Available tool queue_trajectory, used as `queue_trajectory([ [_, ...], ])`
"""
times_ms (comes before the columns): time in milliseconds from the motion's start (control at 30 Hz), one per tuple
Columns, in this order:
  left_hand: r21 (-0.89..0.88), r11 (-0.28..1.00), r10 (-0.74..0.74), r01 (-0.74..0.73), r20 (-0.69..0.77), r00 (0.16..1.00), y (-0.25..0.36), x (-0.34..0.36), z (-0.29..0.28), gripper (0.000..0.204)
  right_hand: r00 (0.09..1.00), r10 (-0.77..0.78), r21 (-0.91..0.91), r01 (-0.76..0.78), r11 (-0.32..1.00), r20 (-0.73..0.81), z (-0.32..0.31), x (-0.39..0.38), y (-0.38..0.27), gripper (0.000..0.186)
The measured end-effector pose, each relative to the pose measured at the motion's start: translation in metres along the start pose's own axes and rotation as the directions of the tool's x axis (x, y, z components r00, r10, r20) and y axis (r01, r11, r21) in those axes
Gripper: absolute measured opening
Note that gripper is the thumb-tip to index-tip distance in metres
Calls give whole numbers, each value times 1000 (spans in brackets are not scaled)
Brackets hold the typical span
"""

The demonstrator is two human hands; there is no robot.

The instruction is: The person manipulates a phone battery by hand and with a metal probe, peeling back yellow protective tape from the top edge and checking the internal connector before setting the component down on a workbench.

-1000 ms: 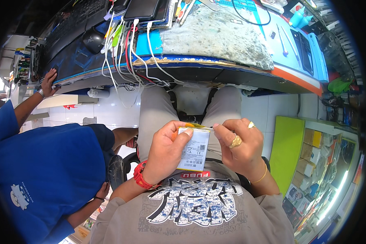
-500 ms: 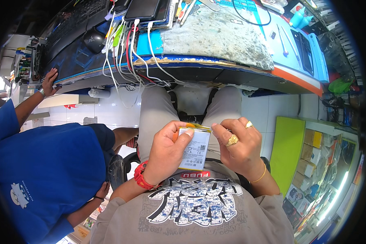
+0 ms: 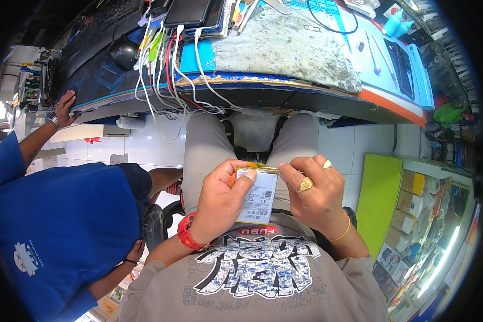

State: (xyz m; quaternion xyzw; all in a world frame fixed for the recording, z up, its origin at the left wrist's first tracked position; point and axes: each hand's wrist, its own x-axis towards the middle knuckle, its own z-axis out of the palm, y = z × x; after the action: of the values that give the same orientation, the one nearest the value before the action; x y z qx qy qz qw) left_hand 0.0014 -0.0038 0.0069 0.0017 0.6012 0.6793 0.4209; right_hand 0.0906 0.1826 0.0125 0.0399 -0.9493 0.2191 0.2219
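As the left hand (image 3: 218, 189) grips a battery (image 3: 260, 197), the right (image 3: 317, 188), hold unclear, edged leftward.

Smooth matt battery (image 3: 258, 201), rough cloth mat (image 3: 290, 51)

Phone-repair shop, by all appearances: workbench (image 3: 316, 100) under stained grey mat (image 3: 300, 48), white charging cables (image 3: 198, 35) trailing over edge, dark phone (image 3: 188, 12), slim screwdriver (image 3: 377, 70) at right; flat battery (image 3: 258, 199) in foreground. Green-sided glass display case (image 3: 378, 198), lit inside, stocked with small boxes (image 3: 410, 206).
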Motion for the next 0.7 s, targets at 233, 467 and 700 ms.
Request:
queue_trajectory([
  [233,15,1000,-3,3,2,1000,3,-1,1,21,1000,-21,-73,20,997,-19,-1,2,-6,38],
  [467,57,998,-3,3,13,1000,2,-1,2,21,996,68,13,-69,998,50,-1,2,-6,28],
  [700,28,1000,3,-4,40,999,-6,-2,1,22,947,232,287,-291,913,222,-14,13,2,13],
])
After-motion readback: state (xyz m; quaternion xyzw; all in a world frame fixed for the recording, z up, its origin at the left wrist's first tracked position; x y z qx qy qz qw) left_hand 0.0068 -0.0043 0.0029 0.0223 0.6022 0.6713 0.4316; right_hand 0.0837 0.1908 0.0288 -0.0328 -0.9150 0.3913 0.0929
